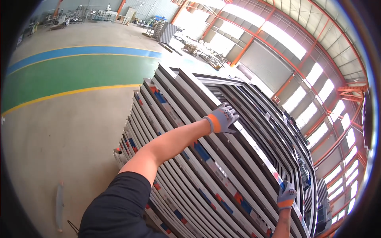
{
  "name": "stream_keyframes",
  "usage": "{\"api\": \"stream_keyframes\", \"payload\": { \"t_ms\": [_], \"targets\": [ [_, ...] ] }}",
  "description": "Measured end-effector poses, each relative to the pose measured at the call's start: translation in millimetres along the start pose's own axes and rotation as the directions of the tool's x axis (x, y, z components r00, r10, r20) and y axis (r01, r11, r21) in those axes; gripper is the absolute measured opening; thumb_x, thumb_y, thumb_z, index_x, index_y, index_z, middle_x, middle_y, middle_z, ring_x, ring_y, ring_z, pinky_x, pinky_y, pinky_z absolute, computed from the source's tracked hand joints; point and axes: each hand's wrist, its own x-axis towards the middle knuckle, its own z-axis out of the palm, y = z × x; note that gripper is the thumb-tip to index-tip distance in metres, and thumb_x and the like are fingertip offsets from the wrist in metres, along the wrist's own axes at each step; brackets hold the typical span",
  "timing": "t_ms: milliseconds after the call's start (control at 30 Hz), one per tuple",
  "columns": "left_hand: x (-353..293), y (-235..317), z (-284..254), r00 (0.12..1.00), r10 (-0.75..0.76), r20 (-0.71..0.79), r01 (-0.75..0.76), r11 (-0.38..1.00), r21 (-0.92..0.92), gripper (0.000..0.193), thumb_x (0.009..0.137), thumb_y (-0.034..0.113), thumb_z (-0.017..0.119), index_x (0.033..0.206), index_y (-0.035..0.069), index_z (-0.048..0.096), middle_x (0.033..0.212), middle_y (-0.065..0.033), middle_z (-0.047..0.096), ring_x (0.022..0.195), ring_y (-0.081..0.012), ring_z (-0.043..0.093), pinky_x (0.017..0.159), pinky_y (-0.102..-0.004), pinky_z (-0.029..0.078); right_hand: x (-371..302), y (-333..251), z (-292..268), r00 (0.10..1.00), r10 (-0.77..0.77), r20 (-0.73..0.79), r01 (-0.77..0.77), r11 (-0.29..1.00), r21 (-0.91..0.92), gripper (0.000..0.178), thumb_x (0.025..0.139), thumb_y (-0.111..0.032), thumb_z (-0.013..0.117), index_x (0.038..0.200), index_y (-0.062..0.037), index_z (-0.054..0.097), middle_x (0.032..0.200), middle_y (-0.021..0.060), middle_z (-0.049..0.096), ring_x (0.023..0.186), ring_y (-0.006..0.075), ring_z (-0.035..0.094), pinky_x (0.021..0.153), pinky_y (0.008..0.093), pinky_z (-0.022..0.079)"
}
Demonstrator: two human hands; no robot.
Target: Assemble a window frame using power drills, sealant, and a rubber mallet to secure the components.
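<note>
A thick pack of rectangular metal frames [198, 152], grey and dark brown with bits of red and blue film, stands tilted across the view in front of me. My left hand [223, 118], in a grey glove with an orange band, is closed over the edge of a pale metal frame [254, 146] at the top of the pack. Farther right and nearer, my right hand [286, 195], in a matching glove, is closed on the same frame near its corner. The fingertips of both hands are partly hidden behind the frame's edge.
Left of the pack, a concrete floor [67, 131] borders a green painted lane [83, 73] with yellow lines. A long thin strip [59, 206] lies on the floor at lower left. Another stack of grey frames [166, 33] stands far back, and more stacked profiles [323, 200] are at right.
</note>
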Motion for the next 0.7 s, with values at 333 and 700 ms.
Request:
{"api": "stream_keyframes", "payload": {
  "t_ms": [333,700],
  "targets": [
    [-20,-122,12,0.997,0.023,0.071,-0.021,1.0,-0.022,0.059,0.07,0.059,0.073,0.107,0.013,0.066,0.097,-0.0059,0.064,0.099,-0.0261,0.061,0.093,-0.0399,0.047,55,-97,13,0.998,-0.055,-0.019,0.056,0.997,0.046,0.036,0.074,-0.011,0.066,0.108,-0.0017,0.06,0.096,0.0179,0.063,0.091,0.0386,0.061,0.08,0.0467,0.048],
    [-35,-201,12,0.995,0.09,-0.038,-0.089,0.996,0.015,0.049,0.074,0.053,0.068,0.102,0.013,0.065,0.089,-0.0049,0.062,0.093,-0.024,0.063,0.09,-0.0401,0.048,71,-147,42,0.998,-0.038,-0.057,0.033,0.996,-0.082,0.053,0.078,-0.008,0.061,0.131,-0.0017,0.055,0.124,0.017,0.06,0.112,0.0387,0.057,0.1,0.0469,0.04]
  ]
}}
